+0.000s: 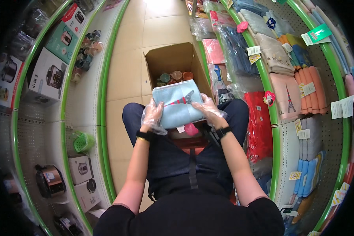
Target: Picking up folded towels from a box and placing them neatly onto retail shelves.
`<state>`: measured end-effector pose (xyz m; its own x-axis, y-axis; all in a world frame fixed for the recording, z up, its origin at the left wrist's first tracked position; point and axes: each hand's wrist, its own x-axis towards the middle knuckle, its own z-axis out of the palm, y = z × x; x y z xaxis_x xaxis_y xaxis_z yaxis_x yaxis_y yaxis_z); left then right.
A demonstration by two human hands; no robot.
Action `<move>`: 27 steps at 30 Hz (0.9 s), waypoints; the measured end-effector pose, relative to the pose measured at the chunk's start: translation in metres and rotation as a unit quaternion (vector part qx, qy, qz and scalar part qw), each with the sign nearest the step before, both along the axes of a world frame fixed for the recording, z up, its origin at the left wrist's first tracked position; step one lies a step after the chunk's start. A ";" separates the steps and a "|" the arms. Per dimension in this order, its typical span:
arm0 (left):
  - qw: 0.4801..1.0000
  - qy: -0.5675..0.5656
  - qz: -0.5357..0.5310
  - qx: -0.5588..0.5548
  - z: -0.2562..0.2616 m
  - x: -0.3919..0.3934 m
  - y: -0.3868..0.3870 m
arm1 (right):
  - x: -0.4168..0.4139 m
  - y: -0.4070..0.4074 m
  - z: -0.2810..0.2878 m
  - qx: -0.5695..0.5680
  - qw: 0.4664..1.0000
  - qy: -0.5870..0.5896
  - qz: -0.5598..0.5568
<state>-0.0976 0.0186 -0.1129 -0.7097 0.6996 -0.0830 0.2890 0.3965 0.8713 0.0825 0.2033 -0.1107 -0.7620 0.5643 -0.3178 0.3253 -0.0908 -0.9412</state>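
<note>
Both of my hands wear clear plastic gloves and hold a folded light-blue towel (177,113) with an Eiffel Tower design. My left hand (153,113) grips its left edge, and my right hand (209,109) grips the right edge with the thumb on top. A pink flower-shaped tag (191,129) and a small white label hang at the towel's near edge. Just beyond it stands an open cardboard box (171,57) with several cups (177,75) inside. The towel covers the near part of the box from view.
Shelves with green edges (104,73) run along the left, carrying boxed cookers (51,73), small cups (87,53) and a green plastic basket (84,142). On the right shelves lie folded towels (286,94) and a red plastic-wrapped pack (257,126). Tiled floor (124,67) lies left of the box.
</note>
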 end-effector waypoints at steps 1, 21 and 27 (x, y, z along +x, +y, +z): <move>0.996 0.005 0.012 -0.092 0.009 -0.003 0.009 | -0.004 0.001 -0.011 0.001 1.000 0.002 -0.004; 0.921 0.260 -0.020 -0.290 -0.013 0.018 0.003 | -0.012 -0.056 -0.029 0.347 0.925 -0.155 -0.028; 0.884 0.411 -0.100 -0.200 0.010 0.059 0.005 | 0.059 -0.036 0.114 0.400 0.879 0.038 -0.257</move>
<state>-0.0384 0.0238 -0.1029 -0.5101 0.8495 0.1346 0.8587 0.4940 0.1360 0.1413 0.1671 0.0034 -0.3430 0.8596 0.3787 0.3679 0.4939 -0.7878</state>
